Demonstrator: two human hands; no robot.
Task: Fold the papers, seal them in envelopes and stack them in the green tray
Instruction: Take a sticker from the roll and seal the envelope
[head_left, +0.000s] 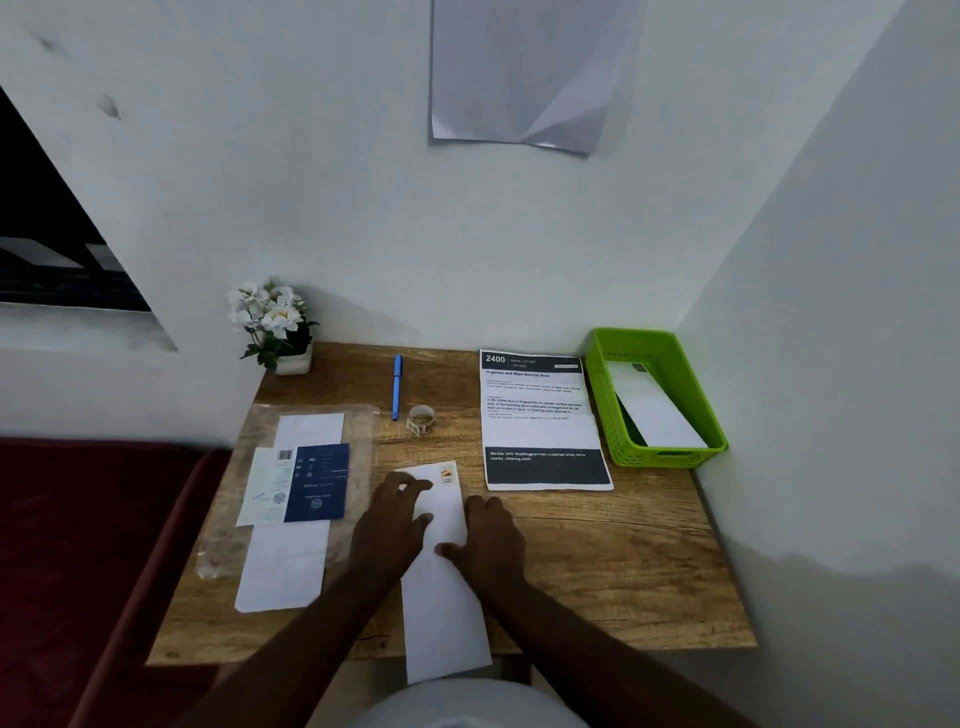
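A long white envelope (447, 597) with a stamp at its far end lies lengthwise on the wooden desk (623, 561), its near end hanging over the front edge. My left hand (392, 525) rests flat on its left side, fingers spread near the top. My right hand (491, 535) presses its right edge, thumb on the paper. The green tray (608, 395) stands at the back right corner with a white envelope (654, 415) leaning inside. A printed sheet (540, 421) lies flat just left of the tray.
A clear plastic sleeve (363, 452) at the left holds white envelopes (285, 561) and a blue card (317, 483). A blue pen (396, 387) and a small tape roll (421, 417) lie behind my hands. A potted white flower (275, 327) stands at the back left. Walls close in behind and on the right.
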